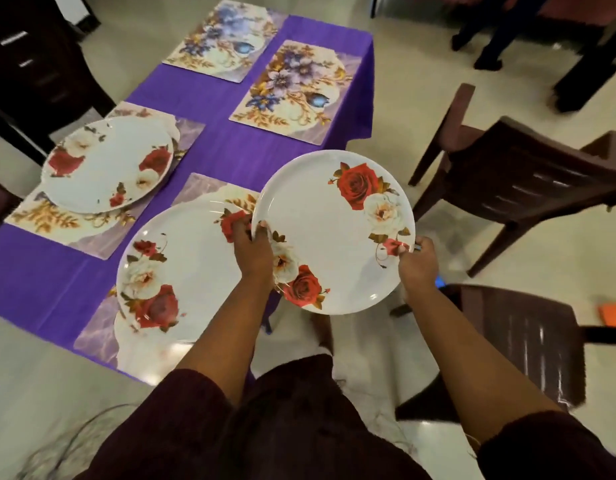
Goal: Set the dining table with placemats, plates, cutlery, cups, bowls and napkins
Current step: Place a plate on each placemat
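I hold a white plate with red and white roses [330, 230] in the air beside the table's near right corner. My left hand [252, 251] grips its left rim and my right hand [415, 261] grips its right rim. A matching plate [181, 265] lies on the near placemat [95, 337]. Another rose plate [107, 164] rests on the left placemat [46, 216]. Two floral placemats, one at the far right [296, 91] and one at the far end [223, 39], lie bare on the purple tablecloth [209, 109].
Dark brown chairs stand to the right [517, 181] and near right [507, 344] of the table. Another dark chair [32, 74] stands at the far left. A person's dark legs [490, 32] show at the top right. The floor is pale tile.
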The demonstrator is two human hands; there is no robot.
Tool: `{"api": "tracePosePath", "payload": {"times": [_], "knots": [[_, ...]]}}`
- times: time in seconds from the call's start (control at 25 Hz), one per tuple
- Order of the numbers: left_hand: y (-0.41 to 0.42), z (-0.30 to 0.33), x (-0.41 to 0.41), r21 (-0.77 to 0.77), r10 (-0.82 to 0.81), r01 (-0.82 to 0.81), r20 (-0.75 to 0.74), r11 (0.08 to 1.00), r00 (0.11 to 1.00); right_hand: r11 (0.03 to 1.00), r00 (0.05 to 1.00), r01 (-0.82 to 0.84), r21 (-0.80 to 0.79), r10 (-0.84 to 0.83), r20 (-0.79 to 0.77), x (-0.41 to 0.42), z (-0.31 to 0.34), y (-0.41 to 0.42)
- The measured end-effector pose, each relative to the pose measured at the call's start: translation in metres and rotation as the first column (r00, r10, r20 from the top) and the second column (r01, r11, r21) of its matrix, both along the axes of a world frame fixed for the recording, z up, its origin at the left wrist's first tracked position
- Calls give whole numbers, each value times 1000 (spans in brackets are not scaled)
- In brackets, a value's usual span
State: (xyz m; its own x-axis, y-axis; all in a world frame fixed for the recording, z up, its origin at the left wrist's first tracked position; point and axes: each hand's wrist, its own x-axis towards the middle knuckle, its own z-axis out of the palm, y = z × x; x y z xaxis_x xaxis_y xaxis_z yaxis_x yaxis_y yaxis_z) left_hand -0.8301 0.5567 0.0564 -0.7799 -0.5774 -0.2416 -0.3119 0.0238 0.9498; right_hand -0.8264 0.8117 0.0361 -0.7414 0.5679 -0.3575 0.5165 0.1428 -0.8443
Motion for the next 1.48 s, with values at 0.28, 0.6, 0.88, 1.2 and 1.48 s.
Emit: {"api": "tracePosePath", "payload": {"times": [0.28, 0.6, 0.88, 1.2, 1.48], "knots": [[14, -16, -152, -16, 193, -193, 71, 981, 979, 982, 989, -148, 119, 146, 25, -168, 8, 12], [11, -10, -278, -4, 262, -265, 163, 964, 951, 938, 967, -252, 238, 234, 100, -318, 23, 11], [-5, -28, -360, -2, 351, -360, 230, 933, 908, 770, 841, -536, 346, 524, 135, -478, 13, -9], [27, -32, -430, -115, 491, -479, 277, 870, 826, 475, 571, -797, 374, 795, 207, -640, 10, -30], [49, -48, -459, -121, 602, -599, 327, 791, 729, 342, 410, -896, 281, 882, 232, -718, -9, -56]]}}
